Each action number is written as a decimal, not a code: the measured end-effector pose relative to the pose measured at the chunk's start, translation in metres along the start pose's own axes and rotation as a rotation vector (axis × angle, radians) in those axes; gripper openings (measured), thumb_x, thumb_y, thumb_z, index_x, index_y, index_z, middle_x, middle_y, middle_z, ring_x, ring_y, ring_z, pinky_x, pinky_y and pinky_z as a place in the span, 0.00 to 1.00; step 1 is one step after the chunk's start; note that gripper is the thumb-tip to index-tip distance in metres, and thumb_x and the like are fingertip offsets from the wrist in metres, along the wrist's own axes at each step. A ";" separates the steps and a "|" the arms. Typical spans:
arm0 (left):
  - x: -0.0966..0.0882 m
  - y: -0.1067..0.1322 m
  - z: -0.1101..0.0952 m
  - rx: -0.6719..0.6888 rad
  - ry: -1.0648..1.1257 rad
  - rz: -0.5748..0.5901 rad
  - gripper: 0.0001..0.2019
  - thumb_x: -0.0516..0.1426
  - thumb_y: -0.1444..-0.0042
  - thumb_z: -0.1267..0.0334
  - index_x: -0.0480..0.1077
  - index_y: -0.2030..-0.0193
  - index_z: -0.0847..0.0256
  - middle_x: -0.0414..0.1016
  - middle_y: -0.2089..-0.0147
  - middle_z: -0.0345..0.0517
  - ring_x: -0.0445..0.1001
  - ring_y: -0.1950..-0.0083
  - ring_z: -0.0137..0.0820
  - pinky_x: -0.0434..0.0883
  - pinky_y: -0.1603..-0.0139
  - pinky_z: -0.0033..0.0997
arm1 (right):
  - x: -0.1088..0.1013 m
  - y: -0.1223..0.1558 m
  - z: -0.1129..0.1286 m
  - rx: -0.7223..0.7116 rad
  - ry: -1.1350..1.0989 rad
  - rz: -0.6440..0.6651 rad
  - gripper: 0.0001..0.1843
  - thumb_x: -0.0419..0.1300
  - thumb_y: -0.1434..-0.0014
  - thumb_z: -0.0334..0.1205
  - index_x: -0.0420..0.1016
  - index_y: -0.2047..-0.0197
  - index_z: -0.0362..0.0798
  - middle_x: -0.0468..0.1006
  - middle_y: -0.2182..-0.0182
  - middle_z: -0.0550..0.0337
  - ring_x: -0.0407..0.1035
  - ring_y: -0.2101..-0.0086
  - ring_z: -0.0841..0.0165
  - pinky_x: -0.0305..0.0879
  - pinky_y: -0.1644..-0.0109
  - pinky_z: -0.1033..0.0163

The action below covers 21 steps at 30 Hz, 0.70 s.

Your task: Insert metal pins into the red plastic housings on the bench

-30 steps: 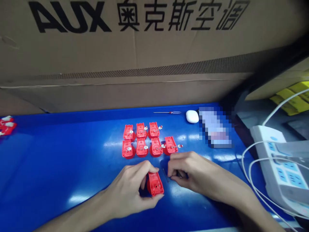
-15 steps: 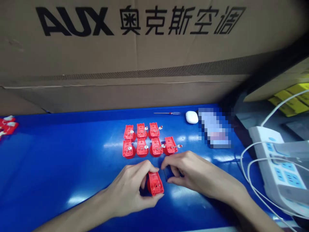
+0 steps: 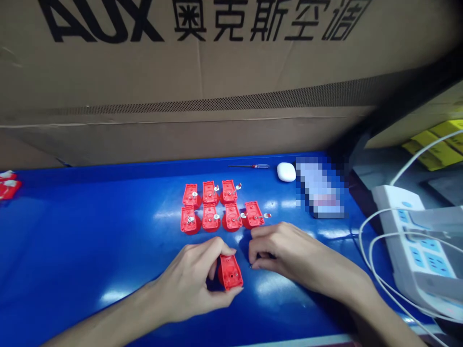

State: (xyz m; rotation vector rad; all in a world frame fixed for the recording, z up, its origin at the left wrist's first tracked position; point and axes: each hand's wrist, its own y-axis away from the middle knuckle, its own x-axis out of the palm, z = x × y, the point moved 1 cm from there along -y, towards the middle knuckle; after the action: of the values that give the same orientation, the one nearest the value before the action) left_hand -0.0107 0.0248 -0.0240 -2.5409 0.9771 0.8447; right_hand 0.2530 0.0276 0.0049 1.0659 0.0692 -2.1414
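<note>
My left hand [image 3: 195,284] grips a small red plastic housing [image 3: 230,273] between thumb and fingers, resting on the blue table [image 3: 90,250]. Just right of it, my right hand [image 3: 285,253] is curled in a pinch near the housing's edge; what its fingertips hold is too small to name. Beyond both hands, several red housings [image 3: 220,209] with small metal tabs lie in two rows.
A large AUX cardboard box [image 3: 202,77] walls off the back. A thin screwdriver [image 3: 249,166] and a white earbud case [image 3: 286,172] lie at the rear. A white power strip [image 3: 415,246] with cables sits right. More red parts [image 3: 9,185] lie far left.
My right hand's fingers have curled inward and shifted slightly; the thin dark pin seen beside the housing earlier is no longer visible. My left hand keeps hold of the red housing.
</note>
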 end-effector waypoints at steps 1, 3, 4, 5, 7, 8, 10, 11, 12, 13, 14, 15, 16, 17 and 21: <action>0.000 0.000 0.000 0.006 -0.002 0.000 0.21 0.70 0.41 0.59 0.69 0.45 0.55 0.78 0.62 0.36 0.72 0.72 0.27 0.71 0.68 0.30 | 0.000 -0.001 0.001 0.002 0.004 0.003 0.09 0.68 0.26 0.39 0.80 0.62 0.52 0.82 0.63 0.65 0.75 0.63 0.68 0.60 0.60 0.62; 0.000 0.000 0.001 0.017 -0.004 -0.002 0.21 0.70 0.41 0.58 0.69 0.45 0.56 0.78 0.62 0.37 0.72 0.72 0.27 0.70 0.69 0.30 | -0.001 -0.001 0.003 -0.004 -0.005 0.005 0.08 0.68 0.26 0.40 0.80 0.61 0.52 0.82 0.62 0.66 0.75 0.62 0.68 0.61 0.58 0.62; 0.001 0.001 0.001 0.018 -0.005 0.000 0.21 0.70 0.40 0.58 0.69 0.45 0.56 0.78 0.62 0.38 0.72 0.71 0.28 0.70 0.68 0.30 | -0.002 -0.002 0.003 -0.016 -0.026 0.010 0.07 0.68 0.26 0.40 0.81 0.60 0.52 0.82 0.61 0.66 0.75 0.61 0.68 0.62 0.57 0.62; 0.001 0.001 0.002 0.019 -0.003 0.002 0.21 0.69 0.40 0.57 0.69 0.44 0.56 0.78 0.61 0.38 0.72 0.71 0.28 0.70 0.68 0.30 | -0.004 -0.002 0.004 -0.037 -0.064 0.012 0.07 0.68 0.26 0.41 0.81 0.59 0.52 0.83 0.61 0.66 0.76 0.61 0.68 0.63 0.56 0.62; 0.000 0.000 0.002 0.013 0.003 0.010 0.21 0.70 0.40 0.57 0.69 0.44 0.56 0.79 0.61 0.39 0.73 0.70 0.28 0.71 0.68 0.30 | -0.009 0.000 0.005 -0.100 -0.192 -0.004 0.05 0.69 0.27 0.41 0.83 0.58 0.52 0.83 0.60 0.65 0.76 0.61 0.69 0.65 0.55 0.64; 0.000 0.000 0.002 0.007 0.007 0.015 0.21 0.70 0.40 0.57 0.69 0.45 0.56 0.78 0.61 0.38 0.72 0.71 0.28 0.70 0.68 0.30 | -0.012 0.001 0.006 -0.136 -0.273 -0.026 0.04 0.70 0.28 0.41 0.84 0.57 0.52 0.83 0.61 0.64 0.76 0.62 0.70 0.65 0.56 0.64; -0.001 0.000 0.001 0.001 0.017 0.020 0.21 0.70 0.41 0.58 0.69 0.45 0.56 0.78 0.62 0.37 0.71 0.72 0.27 0.70 0.69 0.29 | -0.018 0.005 0.008 -0.205 -0.441 -0.107 0.04 0.72 0.30 0.42 0.87 0.58 0.51 0.82 0.64 0.62 0.75 0.65 0.70 0.65 0.61 0.65; -0.001 0.000 0.000 0.000 0.022 0.019 0.22 0.71 0.41 0.58 0.69 0.45 0.56 0.78 0.63 0.37 0.71 0.72 0.27 0.69 0.70 0.28 | -0.020 0.007 0.009 -0.238 -0.517 -0.161 0.04 0.74 0.31 0.41 0.88 0.58 0.51 0.82 0.65 0.61 0.74 0.67 0.70 0.65 0.63 0.65; -0.001 -0.001 -0.001 -0.003 0.025 0.019 0.22 0.71 0.41 0.58 0.69 0.45 0.57 0.78 0.63 0.37 0.72 0.72 0.27 0.69 0.70 0.28 | -0.022 0.010 0.009 -0.268 -0.581 -0.217 0.04 0.75 0.33 0.41 0.89 0.59 0.51 0.81 0.67 0.61 0.73 0.68 0.70 0.64 0.65 0.64; -0.002 -0.001 -0.001 -0.010 0.028 0.023 0.22 0.71 0.41 0.58 0.70 0.45 0.57 0.78 0.63 0.37 0.73 0.71 0.27 0.70 0.70 0.28 | -0.024 0.013 0.009 -0.293 -0.634 -0.272 0.03 0.77 0.35 0.40 0.90 0.60 0.51 0.81 0.68 0.61 0.72 0.69 0.69 0.63 0.67 0.64; -0.002 -0.001 -0.002 -0.019 0.030 0.029 0.21 0.70 0.41 0.58 0.70 0.45 0.57 0.78 0.63 0.37 0.73 0.71 0.27 0.70 0.70 0.28 | -0.024 0.015 0.009 -0.312 -0.680 -0.320 0.04 0.78 0.37 0.39 0.90 0.61 0.51 0.80 0.70 0.61 0.71 0.70 0.69 0.62 0.68 0.63; -0.002 -0.001 -0.002 -0.030 0.031 0.035 0.21 0.70 0.41 0.58 0.70 0.45 0.58 0.78 0.63 0.37 0.73 0.71 0.27 0.69 0.70 0.27 | -0.024 0.017 0.008 -0.328 -0.726 -0.362 0.05 0.79 0.38 0.38 0.89 0.62 0.51 0.80 0.70 0.61 0.70 0.71 0.69 0.61 0.69 0.63; -0.002 -0.001 -0.002 -0.040 0.031 0.039 0.21 0.70 0.41 0.57 0.70 0.45 0.58 0.78 0.64 0.37 0.73 0.72 0.27 0.69 0.71 0.27 | -0.023 0.018 0.008 -0.339 -0.774 -0.393 0.06 0.80 0.39 0.38 0.89 0.62 0.51 0.79 0.71 0.61 0.68 0.71 0.69 0.61 0.69 0.63; -0.002 -0.001 -0.002 -0.048 0.033 0.042 0.21 0.70 0.41 0.57 0.70 0.45 0.58 0.78 0.64 0.37 0.73 0.72 0.27 0.69 0.71 0.27 | -0.023 0.019 0.007 -0.344 -0.824 -0.413 0.07 0.80 0.40 0.38 0.88 0.62 0.51 0.79 0.71 0.61 0.67 0.71 0.69 0.61 0.69 0.63; -0.002 -0.001 -0.001 -0.044 0.035 0.040 0.23 0.71 0.41 0.56 0.70 0.45 0.58 0.78 0.65 0.36 0.71 0.74 0.26 0.68 0.72 0.27 | -0.019 0.020 0.010 -0.354 -0.981 -0.418 0.09 0.79 0.39 0.42 0.85 0.61 0.50 0.80 0.66 0.58 0.69 0.68 0.67 0.63 0.68 0.62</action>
State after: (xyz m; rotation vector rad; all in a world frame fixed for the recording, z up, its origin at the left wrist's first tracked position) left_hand -0.0107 0.0260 -0.0217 -2.5895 1.0343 0.8442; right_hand 0.2660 0.0210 0.0301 -0.2848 0.2058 -2.6616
